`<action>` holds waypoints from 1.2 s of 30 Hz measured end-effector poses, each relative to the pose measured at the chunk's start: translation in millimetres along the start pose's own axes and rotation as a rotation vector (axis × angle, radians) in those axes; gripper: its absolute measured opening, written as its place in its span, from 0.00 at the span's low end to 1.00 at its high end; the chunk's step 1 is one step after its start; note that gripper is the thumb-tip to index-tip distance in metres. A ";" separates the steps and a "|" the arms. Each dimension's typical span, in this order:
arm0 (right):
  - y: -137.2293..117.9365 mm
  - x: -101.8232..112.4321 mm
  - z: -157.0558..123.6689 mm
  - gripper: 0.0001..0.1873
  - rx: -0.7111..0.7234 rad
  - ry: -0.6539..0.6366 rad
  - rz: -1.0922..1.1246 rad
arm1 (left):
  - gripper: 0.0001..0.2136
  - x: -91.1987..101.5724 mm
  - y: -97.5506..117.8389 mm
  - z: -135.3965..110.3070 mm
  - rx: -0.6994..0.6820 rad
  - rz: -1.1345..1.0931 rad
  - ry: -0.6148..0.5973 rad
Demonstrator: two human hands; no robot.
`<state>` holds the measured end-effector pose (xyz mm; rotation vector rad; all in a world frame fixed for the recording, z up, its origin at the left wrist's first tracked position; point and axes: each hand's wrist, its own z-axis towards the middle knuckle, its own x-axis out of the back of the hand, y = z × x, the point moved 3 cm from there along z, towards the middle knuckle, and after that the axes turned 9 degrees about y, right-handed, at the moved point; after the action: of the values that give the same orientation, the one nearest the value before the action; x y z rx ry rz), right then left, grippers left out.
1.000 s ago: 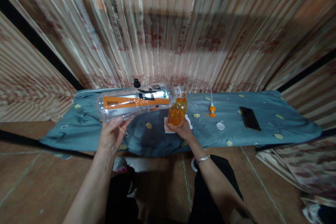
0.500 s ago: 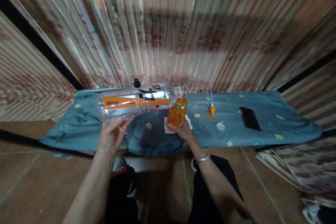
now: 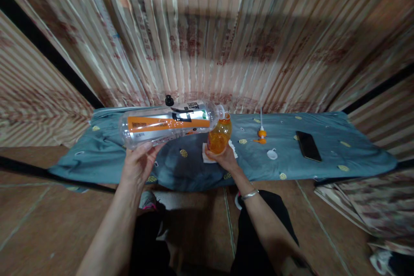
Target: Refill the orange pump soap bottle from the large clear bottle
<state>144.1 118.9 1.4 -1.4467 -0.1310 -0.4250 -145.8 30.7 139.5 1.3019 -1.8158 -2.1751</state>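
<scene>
In my left hand lies a large clear plastic bottle with an orange and silver label, held nearly level. Its open mouth meets the neck of an orange see-through bottle, tipped slightly. My right hand is closed around the lower part of that orange bottle. Beneath it a white tissue rests on the cloth. An orange spray pump head with a tube lies to the right, with a small white funnel-like piece in front of it.
A black phone lies toward the right end of the blue-green cloth, which has yellow pineapple prints. A black cap stands behind the clear bottle. Dark metal bars slope at both sides, before a striped curtain.
Both hands keep their hold and the bottles stay mouth to mouth. The whole view has shifted very slightly.
</scene>
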 end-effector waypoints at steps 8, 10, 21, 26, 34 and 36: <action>3.5 0.0 1.2 0.37 -0.005 -0.006 0.015 | 0.40 -1.7 2.2 -0.7 0.005 0.005 -0.005; 3.8 0.0 1.3 0.37 -0.004 0.001 0.005 | 0.40 -3.2 2.9 -1.7 0.001 -0.001 -0.004; -1.4 -0.4 0.1 0.38 -0.006 0.021 0.021 | 0.39 2.5 0.7 1.5 -0.004 -0.004 -0.034; -2.7 0.5 0.1 0.36 -0.010 -0.005 0.020 | 0.40 0.8 1.0 0.3 -0.015 0.001 -0.013; -3.6 0.2 -0.7 0.34 0.004 0.004 0.004 | 0.38 -0.3 0.9 0.0 -0.021 0.019 -0.027; -2.4 1.0 -0.4 0.36 0.001 0.004 0.002 | 0.37 -1.4 1.4 -0.8 -0.021 0.015 -0.046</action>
<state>144.1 118.2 3.9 -1.4447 -0.1263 -0.4257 -145.0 30.3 141.5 1.2400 -1.8078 -2.2279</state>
